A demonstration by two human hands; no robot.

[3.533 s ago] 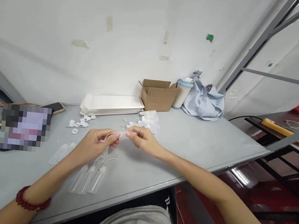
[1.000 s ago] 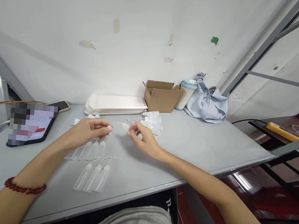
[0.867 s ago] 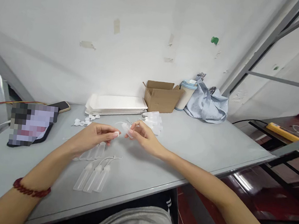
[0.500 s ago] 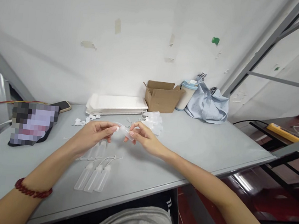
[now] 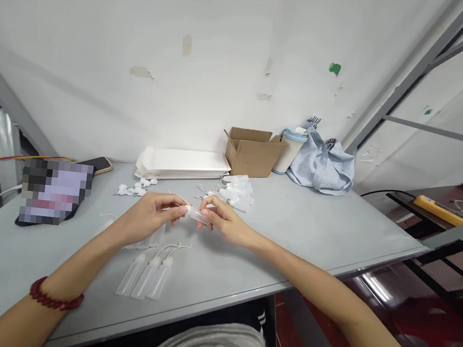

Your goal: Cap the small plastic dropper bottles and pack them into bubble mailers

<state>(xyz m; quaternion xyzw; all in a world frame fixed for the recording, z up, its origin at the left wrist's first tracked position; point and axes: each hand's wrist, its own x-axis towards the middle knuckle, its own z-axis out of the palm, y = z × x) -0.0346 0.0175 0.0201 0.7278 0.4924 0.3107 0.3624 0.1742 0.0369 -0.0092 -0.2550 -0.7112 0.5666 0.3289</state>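
Note:
Over the middle of the table, my right hand (image 5: 228,221) pinches the body of a small clear plastic bottle (image 5: 196,215), tilted with its neck toward the left. At that neck, the fingers of my left hand (image 5: 152,215) are closed on its white cap (image 5: 187,208); the exact grip is partly hidden. Three similar bottles (image 5: 148,278) with thin white curved tails lie side by side nearer to me. More bottles (image 5: 157,237) are partly covered by my left hand and forearm. Beyond my right hand is a pile of clear bottles (image 5: 238,191). Several loose white caps (image 5: 136,186) lie behind my left hand.
Along the wall stand a stack of white flat boxes (image 5: 187,163), an open cardboard box (image 5: 253,156), a lidded cup (image 5: 289,152) and a light blue cloth bag (image 5: 323,169). A phone with a blurred screen (image 5: 55,193) lies at the left on the grey table (image 5: 292,224).
Both hands have moved slightly, and the left fingers now sit closer to the right ones at the bottle's neck. The view has shifted a little.

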